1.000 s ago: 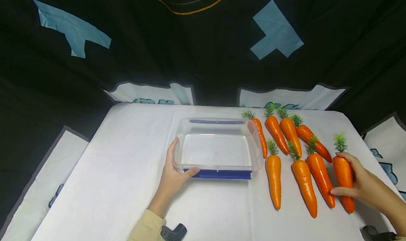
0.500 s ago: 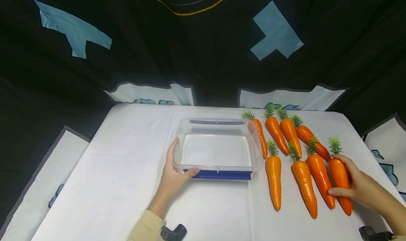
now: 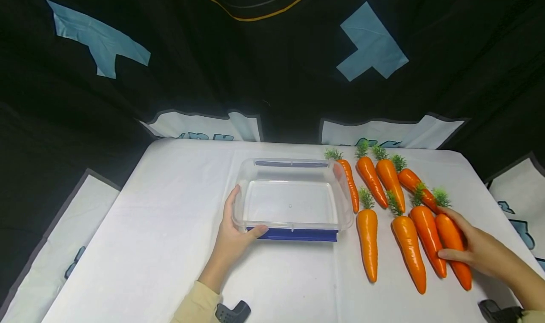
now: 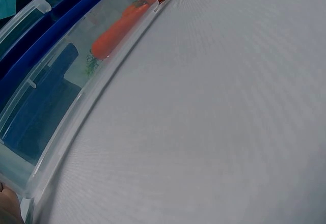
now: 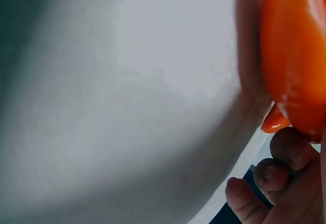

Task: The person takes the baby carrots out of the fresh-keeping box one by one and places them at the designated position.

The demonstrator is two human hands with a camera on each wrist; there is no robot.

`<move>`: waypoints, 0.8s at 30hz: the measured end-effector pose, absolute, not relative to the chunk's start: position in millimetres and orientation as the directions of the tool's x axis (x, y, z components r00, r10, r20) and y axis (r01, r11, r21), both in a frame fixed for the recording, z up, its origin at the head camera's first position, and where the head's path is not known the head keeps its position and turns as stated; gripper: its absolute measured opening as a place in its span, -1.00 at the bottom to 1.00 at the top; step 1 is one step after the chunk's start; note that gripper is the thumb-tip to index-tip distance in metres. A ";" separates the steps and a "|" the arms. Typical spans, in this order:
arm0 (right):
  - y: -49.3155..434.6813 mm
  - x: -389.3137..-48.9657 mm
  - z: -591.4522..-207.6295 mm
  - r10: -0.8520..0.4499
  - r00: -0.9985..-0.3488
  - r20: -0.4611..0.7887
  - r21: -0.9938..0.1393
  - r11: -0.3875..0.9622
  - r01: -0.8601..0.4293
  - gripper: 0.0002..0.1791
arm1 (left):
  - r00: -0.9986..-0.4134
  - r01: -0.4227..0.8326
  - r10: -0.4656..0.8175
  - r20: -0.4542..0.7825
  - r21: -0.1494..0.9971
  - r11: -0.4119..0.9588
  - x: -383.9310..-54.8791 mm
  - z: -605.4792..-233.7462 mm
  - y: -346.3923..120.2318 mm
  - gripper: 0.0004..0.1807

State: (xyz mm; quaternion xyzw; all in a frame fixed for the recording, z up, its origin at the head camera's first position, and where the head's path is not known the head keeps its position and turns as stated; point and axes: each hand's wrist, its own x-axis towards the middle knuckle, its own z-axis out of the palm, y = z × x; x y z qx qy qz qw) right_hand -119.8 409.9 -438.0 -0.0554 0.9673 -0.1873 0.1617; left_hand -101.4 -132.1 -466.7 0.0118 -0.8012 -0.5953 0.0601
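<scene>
A clear plastic food container (image 3: 289, 201) with blue latch flaps stands without a lid at mid-table. My left hand (image 3: 234, 238) holds its front left corner, fingers along the side and thumb over the front rim by the blue flap (image 3: 294, 234). In the left wrist view, the container wall (image 4: 61, 112) shows up close. On the right, my right hand (image 3: 477, 242) grips the rightmost orange carrot (image 3: 449, 231), which has a green leafy top. Its thumb reaches across to the neighbouring carrot (image 3: 427, 233). In the right wrist view, curled fingers (image 5: 290, 150) lie below an orange carrot (image 5: 293, 56).
Several more carrots lie in two rough rows right of the container, among them a front one (image 3: 367, 242) and a thin one (image 3: 350, 186) against its right wall. A white cloth covers the table (image 3: 149, 228). A black curtain (image 3: 264, 67) hangs behind.
My right hand has slid left with the rightmost carrot, which now lies against its neighbour. The neighbour has shifted slightly left. The left hand and container have stayed put.
</scene>
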 end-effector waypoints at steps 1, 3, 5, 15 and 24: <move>410.1 -120.2 -438.5 -0.171 -0.939 -0.297 -0.381 0.923 -0.048 0.27 | -0.992 0.052 -0.091 0.082 0.955 0.292 -101.5 -466.6 -132.1 0.25; 410.2 -120.6 -439.4 -0.176 -0.935 -0.308 -0.376 0.925 -0.051 0.27 | -0.992 0.050 -0.093 0.081 0.953 0.298 -101.5 -466.4 -132.1 0.25; 410.6 -120.9 -440.2 -0.183 -0.930 -0.318 -0.371 0.927 -0.055 0.25 | -0.992 0.050 -0.093 0.081 0.952 0.302 -101.6 -466.1 -131.9 0.25; 410.0 -122.1 -441.5 -0.196 -0.912 -0.361 -0.353 0.934 -0.061 0.20 | -0.992 0.048 -0.093 0.081 0.948 0.314 -100.4 -464.2 -132.6 0.25; 406.9 -123.0 -427.6 -0.117 -0.935 -0.335 -0.209 0.977 -0.047 0.02 | -0.992 0.056 -0.094 0.088 0.952 0.301 -101.3 -465.7 -131.8 0.25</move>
